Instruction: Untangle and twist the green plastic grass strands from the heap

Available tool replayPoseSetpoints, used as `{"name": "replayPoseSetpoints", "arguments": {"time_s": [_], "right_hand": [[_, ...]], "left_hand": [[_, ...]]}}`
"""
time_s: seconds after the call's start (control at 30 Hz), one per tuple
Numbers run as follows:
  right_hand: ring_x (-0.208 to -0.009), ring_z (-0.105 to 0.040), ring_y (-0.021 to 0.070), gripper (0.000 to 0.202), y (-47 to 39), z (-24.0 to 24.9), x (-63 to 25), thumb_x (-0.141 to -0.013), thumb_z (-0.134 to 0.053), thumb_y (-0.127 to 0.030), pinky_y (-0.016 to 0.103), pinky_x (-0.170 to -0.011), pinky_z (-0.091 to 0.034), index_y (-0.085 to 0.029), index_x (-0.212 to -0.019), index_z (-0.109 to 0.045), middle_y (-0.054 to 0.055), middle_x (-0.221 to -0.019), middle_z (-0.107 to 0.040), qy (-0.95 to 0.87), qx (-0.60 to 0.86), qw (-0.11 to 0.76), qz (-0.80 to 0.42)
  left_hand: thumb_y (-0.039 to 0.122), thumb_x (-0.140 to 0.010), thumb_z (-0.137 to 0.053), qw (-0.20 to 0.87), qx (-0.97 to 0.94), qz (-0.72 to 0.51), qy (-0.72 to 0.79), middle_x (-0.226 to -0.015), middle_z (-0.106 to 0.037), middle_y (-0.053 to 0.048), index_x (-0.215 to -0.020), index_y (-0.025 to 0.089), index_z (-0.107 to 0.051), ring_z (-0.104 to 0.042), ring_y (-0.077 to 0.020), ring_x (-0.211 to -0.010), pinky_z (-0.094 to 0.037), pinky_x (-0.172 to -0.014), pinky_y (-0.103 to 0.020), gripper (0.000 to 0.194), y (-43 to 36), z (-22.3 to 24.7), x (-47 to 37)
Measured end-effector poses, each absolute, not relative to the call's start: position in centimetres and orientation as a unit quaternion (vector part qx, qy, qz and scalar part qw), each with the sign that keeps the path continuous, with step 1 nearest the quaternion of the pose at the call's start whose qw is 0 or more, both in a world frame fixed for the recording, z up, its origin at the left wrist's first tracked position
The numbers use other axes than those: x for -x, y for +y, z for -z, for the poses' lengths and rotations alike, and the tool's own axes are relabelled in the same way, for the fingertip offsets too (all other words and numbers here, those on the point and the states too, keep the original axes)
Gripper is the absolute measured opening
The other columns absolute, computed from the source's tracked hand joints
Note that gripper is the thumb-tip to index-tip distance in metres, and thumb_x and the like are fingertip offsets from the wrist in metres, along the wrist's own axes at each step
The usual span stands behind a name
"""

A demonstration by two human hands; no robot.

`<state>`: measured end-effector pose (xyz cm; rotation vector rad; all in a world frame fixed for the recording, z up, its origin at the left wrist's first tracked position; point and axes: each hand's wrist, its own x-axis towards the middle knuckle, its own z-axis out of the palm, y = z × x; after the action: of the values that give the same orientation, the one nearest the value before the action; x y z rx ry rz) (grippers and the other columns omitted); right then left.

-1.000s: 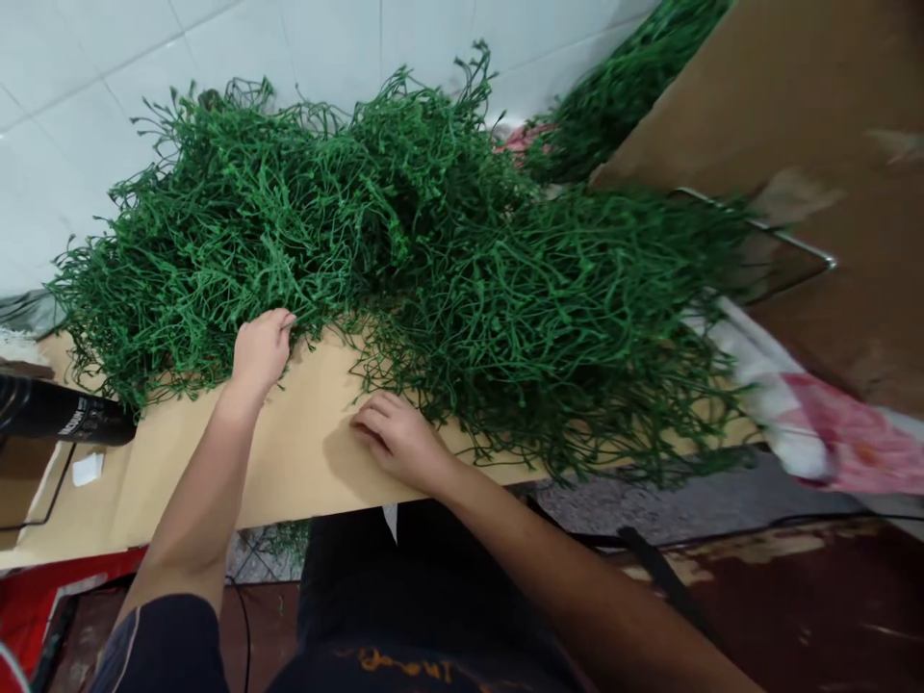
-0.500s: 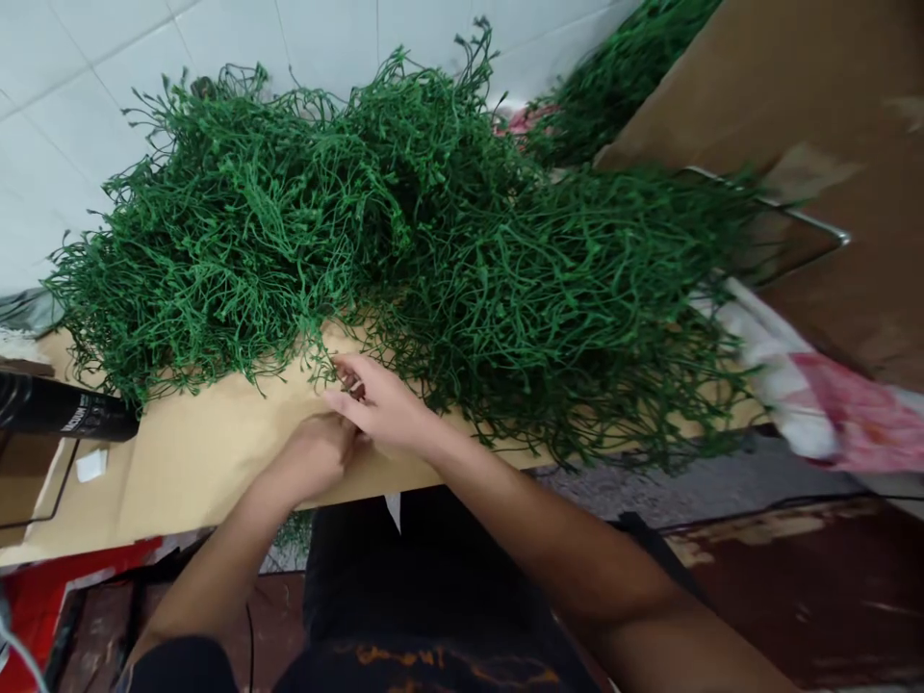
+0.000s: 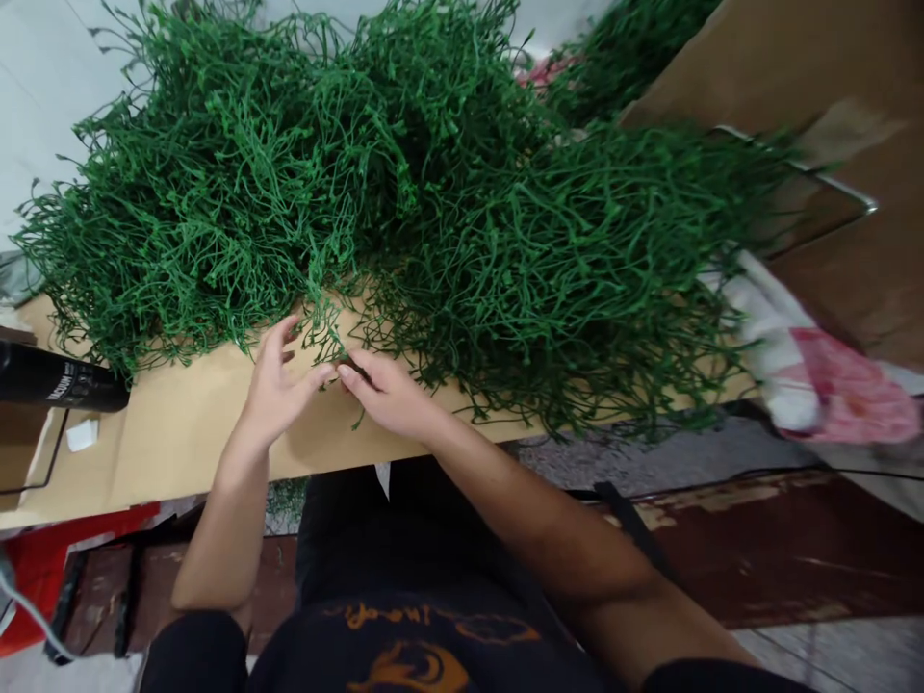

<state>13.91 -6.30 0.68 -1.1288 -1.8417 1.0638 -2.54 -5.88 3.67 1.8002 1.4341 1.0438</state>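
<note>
A small green artificial plant sprig (image 3: 326, 325) with thin branching stems is pinched at its lower end by my right hand (image 3: 386, 393), whose thumb and forefinger are pressed together. My left hand (image 3: 278, 385) is open beside it, the fingers curved and apart from the thumb. The left thumb tip meets the right fingertips or lies just beside them; I cannot tell which. Behind both hands a large heap of the same green stems (image 3: 238, 192) spreads over the cardboard-covered table (image 3: 188, 423). A second mass of stems (image 3: 570, 260) lies to the right, close to my right hand.
A black cylinder (image 3: 68, 378) with white lettering lies at the left, near a small white scrap (image 3: 82, 435). On the right are a pink and white cloth (image 3: 830, 375), a bent metal rod (image 3: 841, 188) and a large brown cardboard sheet (image 3: 815, 77). A tiled wall stands behind.
My left hand has come away from the right and opened out, moving left and up. My right hand now pinches the sprig between thumb and forefinger. The view has tilted down slightly.
</note>
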Motion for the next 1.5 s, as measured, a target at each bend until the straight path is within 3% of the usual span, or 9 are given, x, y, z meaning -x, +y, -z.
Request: {"name": "replayPoseSetpoints", "arguments": {"time_s": [0.27, 0.47, 0.67, 0.87, 1.0, 1.1, 1.2, 1.3, 1.5], "right_hand": [[-0.077, -0.043, 0.0156, 0.027, -6.0, -0.1, -15.5, -0.089, -0.037, -0.033, 0.031, -0.073, -0.038, -0.018, -0.068, -0.046, 0.002, -0.068, -0.043, -0.716, 0.46, 0.395, -0.347], [-0.079, -0.045, 0.0151, 0.023, -3.8, -1.2, -16.1, -0.085, -0.048, -0.037, 0.031, -0.075, -0.039, -0.016, -0.077, -0.055, 0.003, -0.076, -0.049, -0.659, 0.497, 0.446, -0.346], [-0.059, -0.04, 0.0066, 0.017, -1.5, -2.9, -14.8, -0.085, -0.046, -0.022, 0.022, -0.058, -0.035, -0.016, -0.069, -0.048, -0.004, -0.061, -0.043, -0.624, 0.403, 0.381, -0.551], [-0.054, -0.034, 0.006, 0.01, -1.7, -2.2, -14.5, -0.083, -0.049, -0.018, 0.022, -0.052, -0.03, -0.017, -0.074, -0.045, -0.006, -0.058, -0.038, -0.619, 0.4, 0.381, -0.558], [-0.057, -0.038, 0.007, 0.003, -1.9, -2.3, -14.5, -0.082, -0.047, -0.015, 0.024, -0.056, -0.034, -0.016, -0.08, -0.046, -0.005, -0.063, -0.042, -0.621, 0.376, 0.368, -0.581], [-0.059, -0.041, 0.007, 0.004, -1.9, -2.4, -14.4, -0.079, -0.047, -0.014, 0.024, -0.059, -0.036, -0.017, -0.079, -0.045, -0.004, -0.066, -0.043, -0.635, 0.363, 0.37, -0.573], [-0.056, -0.039, 0.0066, 0.006, -1.9, -2.5, -14.2, -0.076, -0.048, -0.014, 0.023, -0.056, -0.034, -0.017, -0.075, -0.043, -0.006, -0.061, -0.042, -0.642, 0.373, 0.367, -0.561], [-0.055, -0.038, 0.0068, 0.008, -1.8, -2.6, -14.0, -0.073, -0.048, -0.013, 0.023, -0.055, -0.032, -0.017, -0.071, -0.041, -0.006, -0.059, -0.04, -0.659, 0.398, 0.368, -0.521], [-0.065, -0.042, 0.0098, 0.009, 0.2, -1.8, -13.2, -0.068, -0.047, -0.01, 0.024, -0.062, -0.032, -0.015, -0.076, -0.049, -0.002, -0.07, -0.049, -0.706, 0.497, 0.356, -0.357]], "left_hand": [[0.049, -0.078, -0.054, 0.43, -0.665, -0.343, 0.505, -0.069, -0.047, 0.001, -0.077, 0.016, -0.048, -0.044, -0.0093, -0.065, -0.042, -0.065, -0.024, 0.034, -3.6, -2.5, -0.5], [0.046, -0.084, -0.044, 0.428, -0.71, -0.258, 0.496, -0.064, -0.042, 0.002, -0.069, 0.017, -0.044, -0.039, -0.0092, -0.06, -0.036, -0.057, -0.023, 0.033, -4.6, -2.0, 0.0], [0.045, -0.088, -0.036, 0.358, -0.744, -0.242, 0.509, -0.063, -0.039, 0.002, -0.066, 0.018, -0.039, -0.038, -0.01, -0.061, -0.037, -0.059, -0.025, 0.035, -5.1, -1.7, 0.6], [0.047, -0.085, -0.042, 0.247, -0.754, -0.281, 0.541, -0.095, -0.053, -0.007, -0.092, 0.017, -0.054, -0.052, -0.0171, -0.091, -0.045, -0.083, -0.034, 0.033, -4.8, -1.6, 2.5], [0.058, -0.062, -0.067, 0.186, -0.714, -0.387, 0.554, -0.133, -0.029, -0.013, -0.127, 0.022, -0.035, -0.04, -0.0252, -0.12, -0.042, -0.094, -0.041, 0.081, -3.9, -1.7, 3.1], [0.062, -0.057, -0.069, 0.289, -0.716, -0.395, 0.497, -0.131, -0.034, -0.012, -0.13, 0.024, -0.031, -0.042, -0.0251, -0.119, -0.041, -0.095, -0.041, 0.091, -3.3, -2.4, 2.8], [0.064, -0.063, -0.062, 0.435, -0.681, -0.365, 0.462, -0.1, -0.054, -0.007, -0.118, 0.02, -0.044, -0.055, -0.0158, -0.087, -0.047, -0.077, -0.031, 0.073, -2.8, -2.9, 2.1], [0.058, -0.071, -0.058, 0.448, -0.653, -0.358, 0.494, -0.064, -0.047, 0.002, -0.085, 0.016, -0.055, -0.043, -0.0086, -0.058, -0.04, -0.059, -0.023, 0.044, -2.5, -2.7, 1.5], [0.033, -0.083, -0.046, 0.306, -0.715, -0.282, 0.562, -0.063, -0.049, 0.001, -0.064, 0.016, -0.051, -0.045, -0.0109, -0.064, -0.036, -0.064, -0.024, 0.025, -3.0, -2.4, 2.2]]}}
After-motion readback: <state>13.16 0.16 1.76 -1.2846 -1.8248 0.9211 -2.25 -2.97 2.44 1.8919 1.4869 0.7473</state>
